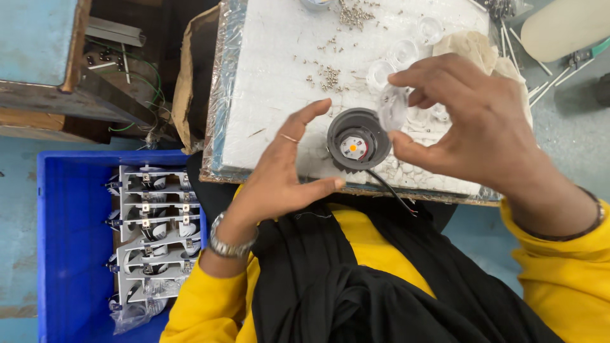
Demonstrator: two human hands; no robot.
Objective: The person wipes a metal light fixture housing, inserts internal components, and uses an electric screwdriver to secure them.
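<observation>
While my right hand [470,127] pinches a clear lens [393,107] between thumb and fingertips, the lens sits just above and to the right of the round black lamp housing [357,145], not touching it as far as I can tell. My left hand [286,171] is open, holding nothing, its thumb and forefinger spread on the left side of the housing; whether they touch its rim I cannot tell. The housing rests on the white foam board [273,76], near the board's front edge, with an orange-centred emitter showing in its middle and a black wire [391,194] trailing from it over that edge. More clear lenses [406,54] lie beyond the housing, and small screws [330,76] are scattered further up the board. Left of the board, a blue crate [70,241] holds stacked grey metal brackets [155,222], some in a clear plastic bag
</observation>
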